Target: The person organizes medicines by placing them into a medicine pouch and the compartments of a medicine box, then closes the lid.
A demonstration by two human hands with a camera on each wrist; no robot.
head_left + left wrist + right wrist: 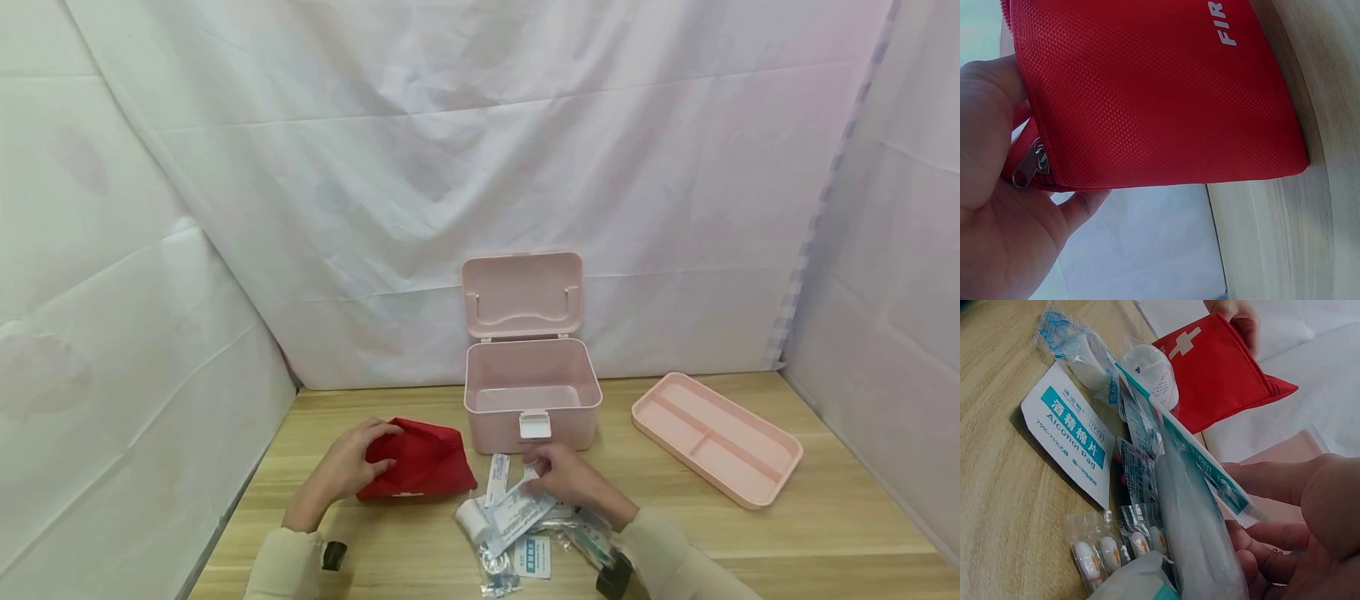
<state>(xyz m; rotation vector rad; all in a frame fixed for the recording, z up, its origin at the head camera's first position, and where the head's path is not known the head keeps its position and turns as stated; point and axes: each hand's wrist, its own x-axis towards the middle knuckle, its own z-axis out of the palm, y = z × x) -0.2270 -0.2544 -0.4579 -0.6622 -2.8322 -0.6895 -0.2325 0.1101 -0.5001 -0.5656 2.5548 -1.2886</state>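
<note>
My left hand [352, 462] grips the red first-aid pouch [442, 467] by its edge near the zipper pull [1027, 165]; the pouch stands with its mouth spread. White lettering shows on its side in the left wrist view. Over a loose pile of supplies, my right hand [566, 479] pinches a flat white packet with blue print [519, 515] at its upper end. Around it lie a rolled bandage [473, 521], a narrow wrapped strip [497, 477] and an alcohol pad sachet [1072, 434]. Small clear-wrapped swabs [1088, 559] show low in the right wrist view.
Behind the pile stands a pink box [480, 429] with its lid [522, 292] raised and a white latch in front. A pink divided tray [787, 467] lies on the wooden table [832, 533] at the right. White cloth [420, 192] hangs around the back and sides.
</note>
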